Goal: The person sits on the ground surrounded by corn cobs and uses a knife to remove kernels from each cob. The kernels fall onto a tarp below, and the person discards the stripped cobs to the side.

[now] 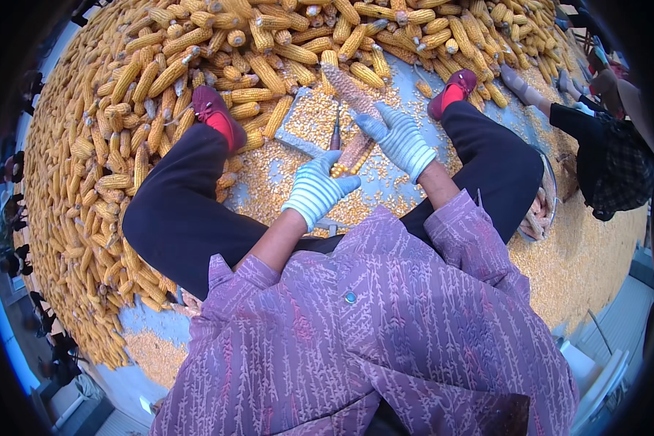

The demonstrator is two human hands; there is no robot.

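Note:
My right hand (400,139), in a striped pale-blue glove, holds a stripped corn cob (350,90) between thumb and fingers. My left hand (317,188), gloved alike, is beside the kernel-bearing end of a second, mostly bare cob (358,150); whether it grips this cob is unclear. A thin metal spike tool with a dark handle (335,139) points away from me, its handle end near my left fingertips. Beneath lies a grey-rimmed tray or frame (297,143) with loose corn kernels (316,114) inside. Part of the second cob is hidden by my right hand.
A large heap of yellow corn ears (109,180) lies in front and at left. Loose kernels (583,256) spread over the ground at right, by a container of bare cobs (539,215). A person in dark clothes (605,147) sits at right; my legs are spread around the tray.

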